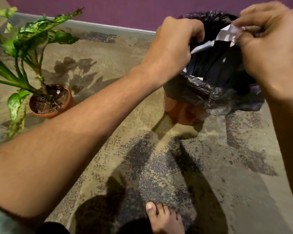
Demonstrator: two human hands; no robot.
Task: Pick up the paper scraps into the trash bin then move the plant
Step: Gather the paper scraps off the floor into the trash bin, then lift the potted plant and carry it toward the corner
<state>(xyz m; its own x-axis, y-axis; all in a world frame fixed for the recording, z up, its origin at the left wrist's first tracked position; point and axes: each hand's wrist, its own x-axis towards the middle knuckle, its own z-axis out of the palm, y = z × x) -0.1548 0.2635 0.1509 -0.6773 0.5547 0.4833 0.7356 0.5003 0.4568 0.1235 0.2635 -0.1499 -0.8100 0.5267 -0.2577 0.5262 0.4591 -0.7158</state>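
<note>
Both hands, left [174, 41] and right [267, 39], pinch scraps [230, 33] above the bin [215, 76]; a loose release could drop pieces past the rim onto the floor [142, 149].

No readable text, label, brand, number or sign shows anywhere: the white paper scrap [230, 33] is blank where visible, and the black bag lining the trash bin [201, 92] carries no print.

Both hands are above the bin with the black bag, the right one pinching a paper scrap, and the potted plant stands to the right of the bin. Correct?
Not quite. The head view shows the potted plant to the left of the bin, not the right. The rest holds: both hands are above it, the right hand pinching a paper scrap.
</note>
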